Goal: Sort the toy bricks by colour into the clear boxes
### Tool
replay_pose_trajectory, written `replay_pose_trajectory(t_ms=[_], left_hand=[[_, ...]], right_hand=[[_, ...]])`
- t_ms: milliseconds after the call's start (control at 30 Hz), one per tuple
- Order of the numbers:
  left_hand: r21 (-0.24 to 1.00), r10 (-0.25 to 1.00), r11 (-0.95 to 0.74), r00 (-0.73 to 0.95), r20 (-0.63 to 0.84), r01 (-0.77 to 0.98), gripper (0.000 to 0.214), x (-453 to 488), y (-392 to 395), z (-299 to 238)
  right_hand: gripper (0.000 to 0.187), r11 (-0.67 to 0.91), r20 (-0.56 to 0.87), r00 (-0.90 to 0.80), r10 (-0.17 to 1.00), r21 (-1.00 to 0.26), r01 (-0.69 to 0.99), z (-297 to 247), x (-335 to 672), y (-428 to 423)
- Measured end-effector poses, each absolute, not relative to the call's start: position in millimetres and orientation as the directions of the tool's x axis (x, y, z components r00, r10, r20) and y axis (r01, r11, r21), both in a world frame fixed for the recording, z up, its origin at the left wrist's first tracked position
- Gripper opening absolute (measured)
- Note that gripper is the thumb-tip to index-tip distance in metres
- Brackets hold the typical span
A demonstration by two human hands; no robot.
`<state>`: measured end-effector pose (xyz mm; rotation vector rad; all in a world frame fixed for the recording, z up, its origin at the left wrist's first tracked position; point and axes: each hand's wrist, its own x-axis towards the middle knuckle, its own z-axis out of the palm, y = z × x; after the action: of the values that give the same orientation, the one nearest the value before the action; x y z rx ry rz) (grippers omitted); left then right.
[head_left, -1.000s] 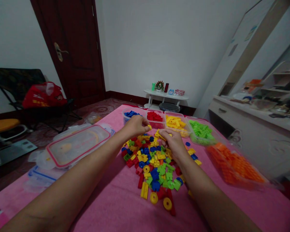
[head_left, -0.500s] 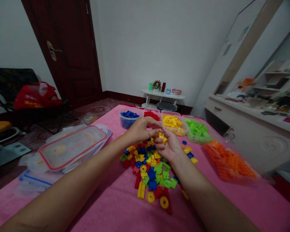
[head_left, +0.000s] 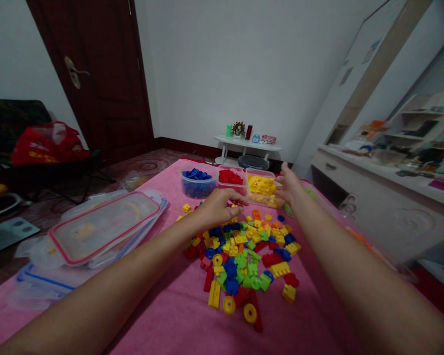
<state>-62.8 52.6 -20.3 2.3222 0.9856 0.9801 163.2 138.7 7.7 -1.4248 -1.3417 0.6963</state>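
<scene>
My left hand [head_left: 222, 207] hovers over the far left part of a mixed pile of toy building bricks [head_left: 251, 268], thumb and fingers apart, with nothing visible in it. My right hand [head_left: 291, 190] is at the right side of a clear container [head_left: 257, 199] of yellow bricks [head_left: 261, 185]. Its fingers are spread and I see no brick in them. The pile holds red, yellow, blue, green and orange pieces, some of them wheels. My right hand and forearm hide most of the green and orange bricks' containers.
A round tub [head_left: 198, 190] of blue bricks and a container [head_left: 231, 188] of red ones stand along the table's far side. Stacked plastic lids [head_left: 107, 227] lie at the left on the pink cloth [head_left: 163, 310]. A white cabinet [head_left: 358, 197] stands to the right.
My right hand has moved away from my left, outward to the yellow container, and its fingers have spread. The yellow brick it held is no longer in it. My left hand stays over the pile.
</scene>
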Motion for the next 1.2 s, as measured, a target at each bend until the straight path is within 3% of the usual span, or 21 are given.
replay_pose_trajectory(t_ms=[100,167,333,400,533,667,833,967,1067,1200], left_hand=[[0.573,0.686,-0.702,0.620,0.381,0.424,0.027,-59.4,49.7,-26.4],[0.578,0.635,-0.722,0.697,0.333,0.381,0.028,-57.2,44.6,-26.2],[0.610,0.391,-0.780,0.870,0.301,0.140,0.043,-40.6,8.0,-18.0],[0.534,0.326,-0.838,0.890,0.317,0.117,0.051,-29.3,-13.8,-18.6],[0.267,0.217,-0.953,0.940,0.264,0.145,0.054,-8.4,-45.2,-34.1],[0.119,0.240,-0.969,0.944,0.225,0.217,0.040,3.5,-45.6,-50.6],[-0.009,0.423,-0.902,0.889,0.173,0.431,0.023,-1.8,-27.2,-38.1],[0.084,0.563,-0.824,0.826,0.004,0.561,0.017,-26.1,-7.2,-18.4],[0.215,0.566,-0.804,0.824,-0.011,0.555,0.023,-48.0,10.9,-10.3],[0.426,0.523,-0.752,0.849,-0.078,0.503,0.024,-71.1,29.8,-0.6]], right_hand=[[0.030,0.119,0.203,0.224,0.953,-0.934,0.338,-3.2,164.1,125.8],[0.027,0.168,0.232,0.130,0.964,-0.910,0.379,-12.5,163.5,107.8],[0.026,0.334,0.340,-0.104,0.935,-0.738,0.587,-32.2,173.8,62.8],[0.027,0.329,0.337,-0.113,0.935,-0.701,0.633,-39.4,183.0,51.2],[0.029,0.273,0.346,-0.043,0.937,-0.649,0.710,-55.3,199.4,40.0],[0.033,0.259,0.362,-0.020,0.932,-0.628,0.734,-72.4,204.0,40.1],[0.036,0.163,0.255,0.044,0.966,-0.733,0.661,-81.5,192.3,45.7],[0.022,0.072,0.077,-0.013,0.997,-0.847,0.526,-71.4,168.7,52.6],[0.016,0.053,-0.016,-0.131,0.991,-0.861,0.506,-60.2,146.8,59.7],[0.015,0.118,0.045,-0.153,0.987,-0.856,0.503,-50.2,128.9,69.3]])
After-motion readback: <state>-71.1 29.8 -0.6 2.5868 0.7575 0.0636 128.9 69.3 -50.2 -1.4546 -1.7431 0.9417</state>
